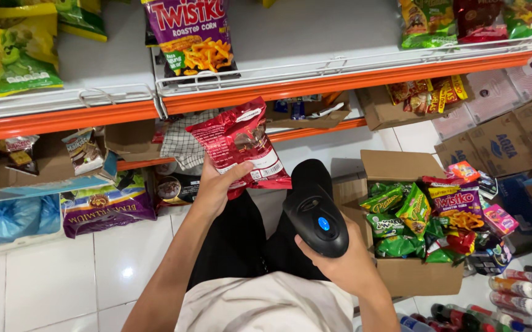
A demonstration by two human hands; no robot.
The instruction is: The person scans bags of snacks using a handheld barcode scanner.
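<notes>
Packet (239, 144) in left hand (214, 187) grip, above scanner (315, 212).

At my two o'clock sits an open cardboard box (401, 165) stuffed with green, purple and pink snack packets. Up at twelve o'clock a purple snack bag (192, 34) lies on the white shelf with its orange edge (340, 79). At ten o'clock a green bag (11, 52) lies on that shelf. At nine o'clock a purple sack (106, 209) lies beneath it. Bottles (524, 286) lie at four o'clock.
</notes>
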